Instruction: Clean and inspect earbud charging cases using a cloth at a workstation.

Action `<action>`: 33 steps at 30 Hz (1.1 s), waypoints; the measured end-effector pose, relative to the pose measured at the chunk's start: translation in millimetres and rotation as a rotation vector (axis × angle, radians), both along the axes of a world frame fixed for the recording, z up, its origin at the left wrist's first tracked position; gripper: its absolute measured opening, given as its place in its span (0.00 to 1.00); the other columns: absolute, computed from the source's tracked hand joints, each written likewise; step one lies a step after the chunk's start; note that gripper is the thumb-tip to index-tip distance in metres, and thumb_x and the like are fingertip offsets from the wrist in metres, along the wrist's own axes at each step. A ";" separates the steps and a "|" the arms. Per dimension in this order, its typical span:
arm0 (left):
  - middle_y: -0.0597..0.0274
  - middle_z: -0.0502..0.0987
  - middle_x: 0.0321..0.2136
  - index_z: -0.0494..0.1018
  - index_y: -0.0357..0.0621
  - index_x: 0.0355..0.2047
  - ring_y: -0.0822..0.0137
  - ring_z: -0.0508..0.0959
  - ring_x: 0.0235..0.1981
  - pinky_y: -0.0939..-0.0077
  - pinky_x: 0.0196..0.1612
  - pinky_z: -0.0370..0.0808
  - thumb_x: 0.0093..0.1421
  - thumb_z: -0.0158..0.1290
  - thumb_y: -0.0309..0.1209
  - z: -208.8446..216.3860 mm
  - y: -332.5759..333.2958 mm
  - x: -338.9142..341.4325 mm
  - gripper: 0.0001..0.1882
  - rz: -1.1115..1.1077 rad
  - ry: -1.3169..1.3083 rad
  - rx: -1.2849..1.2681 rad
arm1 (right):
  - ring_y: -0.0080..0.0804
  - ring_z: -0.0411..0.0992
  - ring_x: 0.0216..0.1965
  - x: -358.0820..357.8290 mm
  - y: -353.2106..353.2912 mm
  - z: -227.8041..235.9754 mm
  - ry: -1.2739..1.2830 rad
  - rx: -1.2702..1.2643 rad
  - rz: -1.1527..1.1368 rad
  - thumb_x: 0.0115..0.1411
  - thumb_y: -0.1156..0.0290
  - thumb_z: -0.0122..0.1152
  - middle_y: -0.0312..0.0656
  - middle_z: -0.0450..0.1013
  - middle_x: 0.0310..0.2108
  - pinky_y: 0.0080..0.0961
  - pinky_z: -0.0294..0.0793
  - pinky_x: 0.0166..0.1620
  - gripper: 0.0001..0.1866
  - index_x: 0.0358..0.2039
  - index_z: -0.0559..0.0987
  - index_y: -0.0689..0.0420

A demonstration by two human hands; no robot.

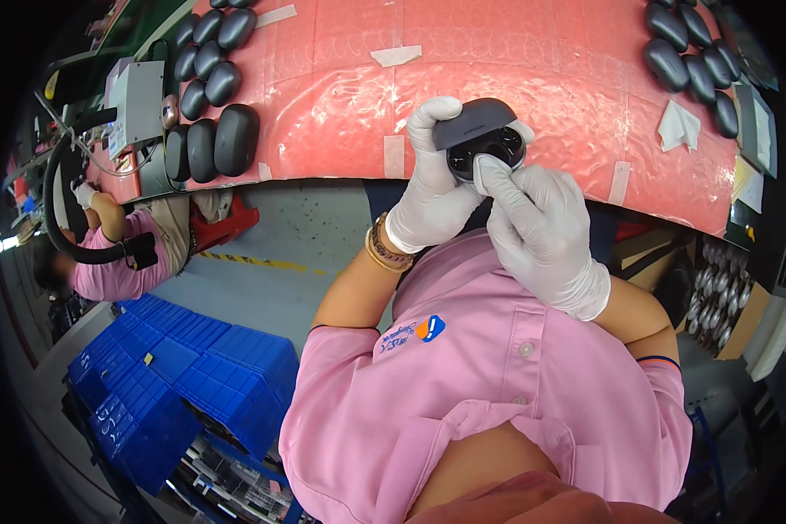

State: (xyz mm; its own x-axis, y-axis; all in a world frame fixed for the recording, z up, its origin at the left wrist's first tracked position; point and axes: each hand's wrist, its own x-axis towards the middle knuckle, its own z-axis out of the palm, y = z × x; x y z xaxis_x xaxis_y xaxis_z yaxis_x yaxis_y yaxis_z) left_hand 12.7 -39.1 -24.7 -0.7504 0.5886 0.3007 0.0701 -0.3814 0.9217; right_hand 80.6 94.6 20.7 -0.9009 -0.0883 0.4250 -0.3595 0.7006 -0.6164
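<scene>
Faint small lettering runs along the raised lid of a dark grey case (470,120). Blue lettering and an orange-and-blue emblem mark the pink shirt (485,362); pale marks show on the blue crates (144,437). The case is in the gloved left hand (428,188), over the near edge of the pink tabletop (323,113), its fingers curled around it. The right hand's (546,231) fingers, bunched together, touch the open interior; whether they pinch something white, I cannot tell.
</scene>
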 end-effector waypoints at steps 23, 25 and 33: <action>0.43 0.68 0.48 0.42 0.48 0.59 0.56 0.73 0.49 0.64 0.51 0.73 0.57 0.51 0.18 5.3 3.8 6.3 0.37 0.147 -0.159 -0.058 | 0.31 0.64 0.25 -9.4 -0.3 1.1 0.094 0.222 0.031 0.37 0.83 0.60 0.34 0.63 0.23 0.28 0.61 0.30 0.30 0.46 0.78 0.52; 0.46 0.68 0.49 0.48 0.45 0.59 0.55 0.73 0.50 0.63 0.52 0.73 0.54 0.50 0.14 19.0 5.7 7.0 0.35 0.131 -0.384 -0.017 | 0.30 0.64 0.25 -8.9 3.0 1.4 0.134 0.216 0.002 0.37 0.84 0.59 0.34 0.63 0.23 0.28 0.61 0.30 0.30 0.46 0.78 0.52; 0.50 0.64 0.52 0.49 0.48 0.59 0.50 0.69 0.54 0.51 0.53 0.72 0.45 0.45 0.06 40.8 -3.7 2.3 0.42 -0.074 -0.818 0.098 | 0.33 0.67 0.24 -17.5 39.8 3.2 -0.084 -0.083 -0.091 0.42 0.83 0.58 0.36 0.66 0.22 0.27 0.65 0.27 0.24 0.43 0.80 0.52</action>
State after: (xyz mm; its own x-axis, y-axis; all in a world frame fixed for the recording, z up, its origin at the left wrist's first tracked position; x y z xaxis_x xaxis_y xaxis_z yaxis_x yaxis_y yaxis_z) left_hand 15.0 -42.8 16.1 -0.7149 0.6444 -0.2715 -0.6371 -0.4402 0.6327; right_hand 63.1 134.4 24.0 -0.9362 0.0272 0.3503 -0.2419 0.6732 -0.6988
